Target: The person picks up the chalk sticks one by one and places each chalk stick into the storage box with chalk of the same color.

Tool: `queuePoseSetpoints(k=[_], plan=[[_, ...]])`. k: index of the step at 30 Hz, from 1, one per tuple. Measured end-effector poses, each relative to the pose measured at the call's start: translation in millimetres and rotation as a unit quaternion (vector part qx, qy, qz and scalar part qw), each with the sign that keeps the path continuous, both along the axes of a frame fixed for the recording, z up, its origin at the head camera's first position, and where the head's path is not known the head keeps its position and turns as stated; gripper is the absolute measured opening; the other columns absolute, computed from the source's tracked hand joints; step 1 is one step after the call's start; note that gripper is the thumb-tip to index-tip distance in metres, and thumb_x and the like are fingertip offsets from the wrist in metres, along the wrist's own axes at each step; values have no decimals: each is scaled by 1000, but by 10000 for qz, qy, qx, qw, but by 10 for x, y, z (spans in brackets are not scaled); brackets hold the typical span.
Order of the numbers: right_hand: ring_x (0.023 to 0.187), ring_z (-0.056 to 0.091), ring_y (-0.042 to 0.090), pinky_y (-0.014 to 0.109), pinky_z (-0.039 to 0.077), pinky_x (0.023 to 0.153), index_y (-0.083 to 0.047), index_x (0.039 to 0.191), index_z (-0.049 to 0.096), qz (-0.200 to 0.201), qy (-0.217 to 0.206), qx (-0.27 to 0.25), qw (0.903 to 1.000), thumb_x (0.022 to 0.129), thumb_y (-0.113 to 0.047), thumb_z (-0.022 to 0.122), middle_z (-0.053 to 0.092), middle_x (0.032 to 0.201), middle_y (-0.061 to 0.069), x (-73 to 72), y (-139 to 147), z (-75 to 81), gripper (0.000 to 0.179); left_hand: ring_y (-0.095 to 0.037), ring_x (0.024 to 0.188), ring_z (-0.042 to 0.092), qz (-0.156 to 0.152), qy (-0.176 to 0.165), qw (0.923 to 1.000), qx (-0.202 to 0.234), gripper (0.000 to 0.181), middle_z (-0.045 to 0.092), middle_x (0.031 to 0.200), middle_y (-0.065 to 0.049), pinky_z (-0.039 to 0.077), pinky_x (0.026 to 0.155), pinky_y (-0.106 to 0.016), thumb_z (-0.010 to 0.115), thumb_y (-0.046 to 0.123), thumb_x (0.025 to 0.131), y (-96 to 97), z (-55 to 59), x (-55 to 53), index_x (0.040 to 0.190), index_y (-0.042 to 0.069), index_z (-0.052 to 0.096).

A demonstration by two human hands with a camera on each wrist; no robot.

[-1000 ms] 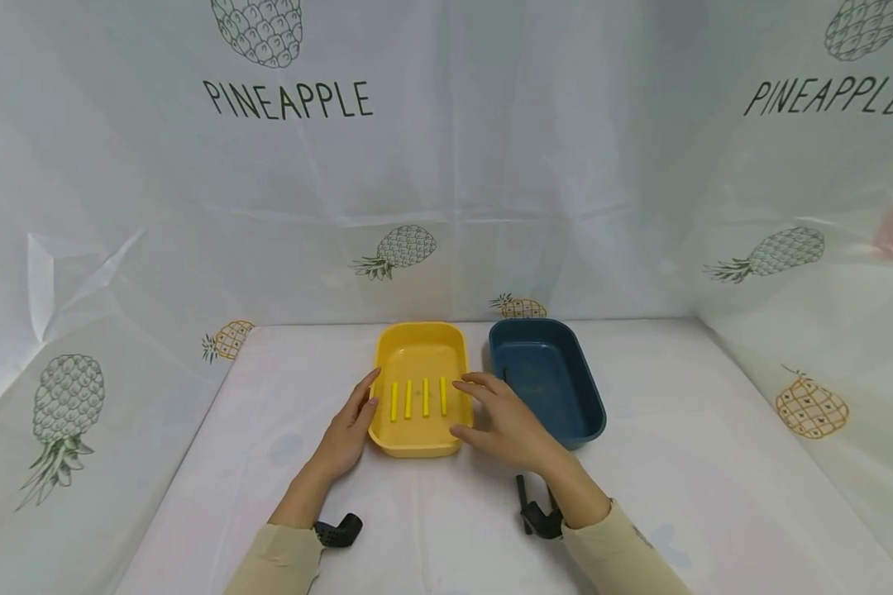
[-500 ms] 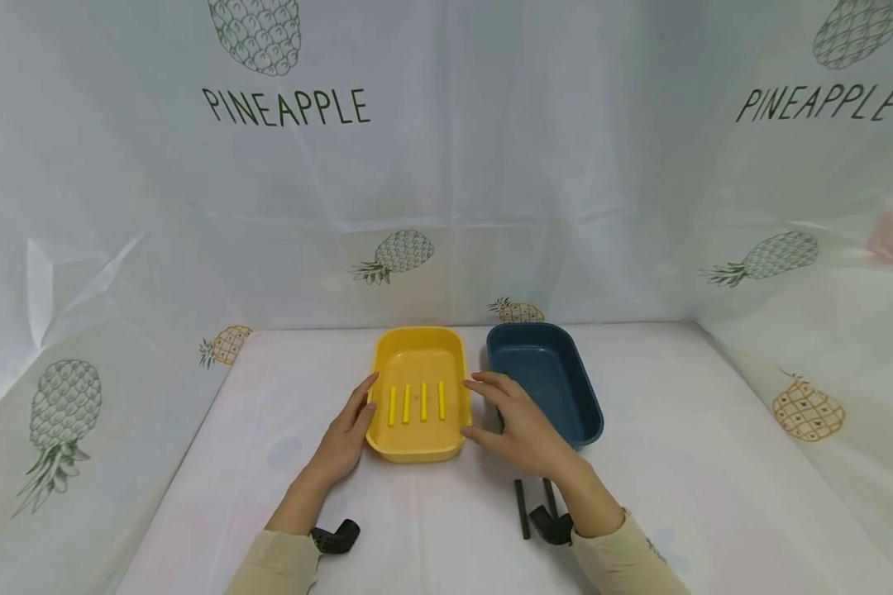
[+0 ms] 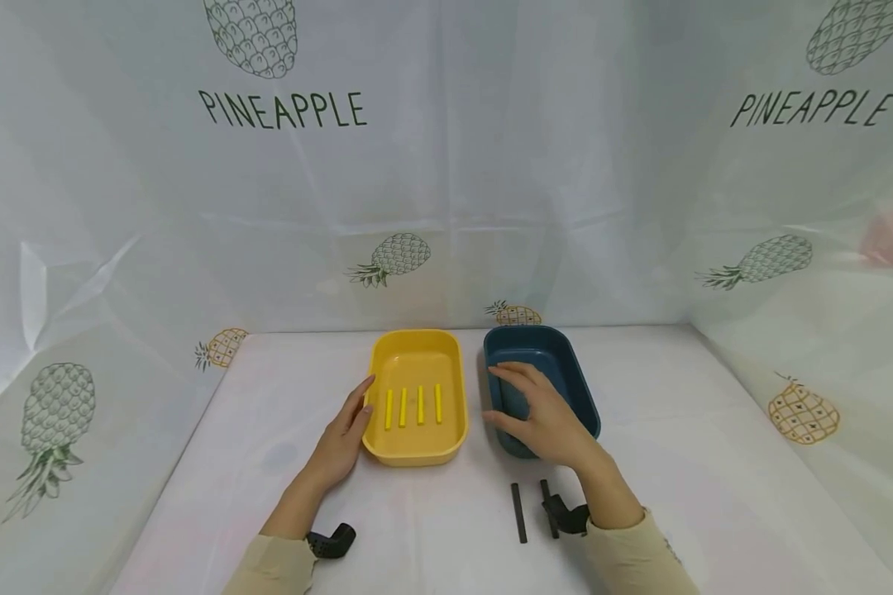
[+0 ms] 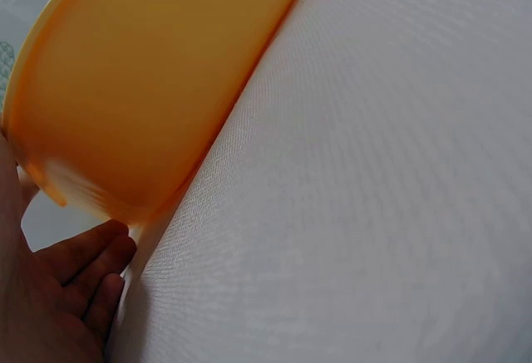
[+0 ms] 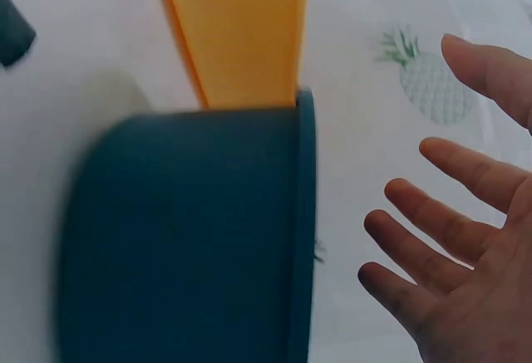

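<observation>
In the head view my left hand [image 3: 341,436] rests against the left side of a yellow tray [image 3: 415,454], its fingers loosely extended at the rim. The left wrist view shows these fingers beside the outer wall of the yellow tray [image 4: 158,80]. Several yellow sticks [image 3: 420,405] lie side by side inside. Over the near part of a dark blue tray [image 3: 584,388] hovers my right hand [image 3: 551,421], fingers spread and holding nothing. From the right wrist, the blue tray [image 5: 191,238] appears below that hand, whose fingers [image 5: 445,222] are apart from it.
Two dark sticks lie on the white tablecloth near the right wrist: a left stick [image 3: 519,512] and a right stick [image 3: 550,506], the latter partly covered by a black wrist camera [image 3: 568,516]. A pineapple-print sheet [image 3: 491,165] hangs behind and at both sides.
My right hand has moved right, from the yellow tray's right edge to over the blue tray. The left hand stays by the yellow tray. Both dark sticks are now more exposed.
</observation>
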State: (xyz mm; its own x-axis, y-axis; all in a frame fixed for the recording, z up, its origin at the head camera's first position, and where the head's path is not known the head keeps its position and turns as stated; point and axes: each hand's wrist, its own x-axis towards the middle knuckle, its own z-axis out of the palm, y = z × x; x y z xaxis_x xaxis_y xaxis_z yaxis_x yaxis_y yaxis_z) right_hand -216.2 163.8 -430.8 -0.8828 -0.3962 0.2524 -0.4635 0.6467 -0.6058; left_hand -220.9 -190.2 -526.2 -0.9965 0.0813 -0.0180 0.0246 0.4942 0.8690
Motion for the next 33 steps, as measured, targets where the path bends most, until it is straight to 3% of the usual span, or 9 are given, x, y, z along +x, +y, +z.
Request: queuePoseSetpoints(k=[4,12,25,33], plan=[[149,41,35,62,44,115,-16,152,51,-99,-20,-171,9998,93,-37,78,42,161,10,-45,132,22,68,-31,161,21,-5,38,10000,1,49,23,173,4,18,127,-63,36,44,112,7,5,-11,157,58,21],[151,35,41,72,37,115,-16,154,48,-336,-137,-398,9985,95,-41,75,35,163,13,-112,403,57,69,-32,161,21,-70,113,9999,76,51,24,173,-1,18,128,-63,36,41,113,21,27,-19,162,47,23],[153,27,48,78,29,115,-16,156,46,-891,-554,-320,9940,97,-45,72,27,166,19,-248,827,0,70,-33,161,21,-51,63,9999,72,49,22,173,-1,18,129,-61,36,42,113,19,47,-13,159,54,23],[153,26,47,78,28,114,-16,152,51,-872,-781,-540,9917,98,-41,71,28,166,19,-279,1034,-89,63,-32,161,20,-48,-7,9999,110,50,22,174,1,17,129,-61,36,44,113,14,42,11,161,51,23]])
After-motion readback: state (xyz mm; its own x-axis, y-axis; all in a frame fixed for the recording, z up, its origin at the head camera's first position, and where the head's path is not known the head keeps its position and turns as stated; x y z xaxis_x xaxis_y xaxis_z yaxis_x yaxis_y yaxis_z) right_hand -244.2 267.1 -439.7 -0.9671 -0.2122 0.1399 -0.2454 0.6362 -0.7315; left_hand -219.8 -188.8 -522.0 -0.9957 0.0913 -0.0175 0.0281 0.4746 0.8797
